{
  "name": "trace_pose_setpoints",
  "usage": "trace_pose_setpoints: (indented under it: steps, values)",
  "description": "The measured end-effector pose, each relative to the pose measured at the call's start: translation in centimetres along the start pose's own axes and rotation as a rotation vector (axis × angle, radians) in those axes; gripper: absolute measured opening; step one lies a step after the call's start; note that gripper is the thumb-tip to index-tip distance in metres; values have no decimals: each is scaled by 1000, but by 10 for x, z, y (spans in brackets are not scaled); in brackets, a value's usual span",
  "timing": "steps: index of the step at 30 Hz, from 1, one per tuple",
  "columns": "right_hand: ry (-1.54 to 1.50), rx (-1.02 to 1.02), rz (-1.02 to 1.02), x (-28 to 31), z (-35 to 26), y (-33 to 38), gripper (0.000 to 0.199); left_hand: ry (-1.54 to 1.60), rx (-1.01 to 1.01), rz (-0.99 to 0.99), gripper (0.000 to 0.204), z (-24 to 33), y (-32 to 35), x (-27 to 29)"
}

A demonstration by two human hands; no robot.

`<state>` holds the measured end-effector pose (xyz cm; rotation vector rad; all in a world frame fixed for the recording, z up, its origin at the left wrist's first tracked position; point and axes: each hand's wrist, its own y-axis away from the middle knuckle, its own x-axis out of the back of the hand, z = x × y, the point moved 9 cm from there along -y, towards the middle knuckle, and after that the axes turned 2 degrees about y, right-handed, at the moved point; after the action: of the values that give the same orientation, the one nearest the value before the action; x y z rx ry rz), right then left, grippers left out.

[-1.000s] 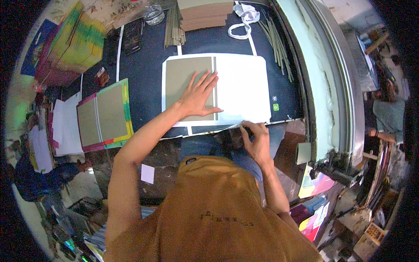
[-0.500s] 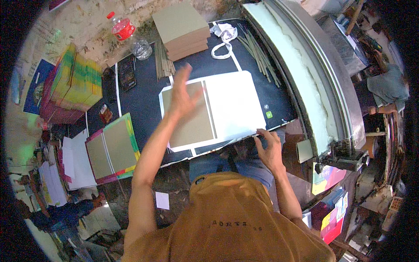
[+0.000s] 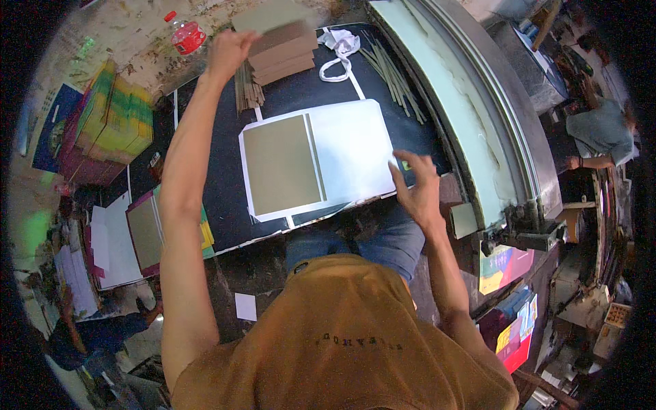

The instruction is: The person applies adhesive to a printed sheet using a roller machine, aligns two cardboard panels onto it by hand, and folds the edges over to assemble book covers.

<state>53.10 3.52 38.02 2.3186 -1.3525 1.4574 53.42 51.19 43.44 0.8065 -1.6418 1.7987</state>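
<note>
My left hand [image 3: 231, 56] reaches to the back of the table, its fingers closed on the near left corner of a grey board [image 3: 277, 20]. That board is blurred and looks raised off the stack of boards [image 3: 283, 58] beneath it. In front of me lies a white sheet [image 3: 352, 147] with trimmed corners. A grey board [image 3: 281, 164] covers its left half, with a narrow grey strip [image 3: 315, 157] beside it. My right hand [image 3: 420, 188] hovers by the sheet's lower right corner, thumb and fingers apart and holding nothing.
Thin grey strips lie left [image 3: 247, 92] and right [image 3: 393, 72] of the stack, near a white cloth loop [image 3: 336, 58]. A large cutting machine [image 3: 465, 116] borders the right side. Colourful stacked blocks [image 3: 113, 126], a plastic bottle [image 3: 184, 34] and a partly covered coloured cover [image 3: 145, 232] are at left.
My left hand has gone from above the sheet to the stack and taken hold of a board. My right hand has lifted slightly from the sheet's near edge, fingers spreading.
</note>
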Motion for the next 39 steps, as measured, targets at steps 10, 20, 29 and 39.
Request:
trace_pose_setpoints:
  steps: [10, 20, 29, 39]
  values:
    - [-378, -167, 238, 50, 29, -42, 41, 901, 127, -64, 14, 228, 51, 99]
    - [-393, -554, 227, 26, 98, 61, 25, 194, 84, -581, 113, 184, 207, -94]
    - [-392, -587, 189, 11, 100, 70, 23, 196, 116, -564, 114, 185, 209, -96]
    - [-443, -526, 241, 10, 100, 63, 27, 154, 91, -545, 115, 181, 207, -99]
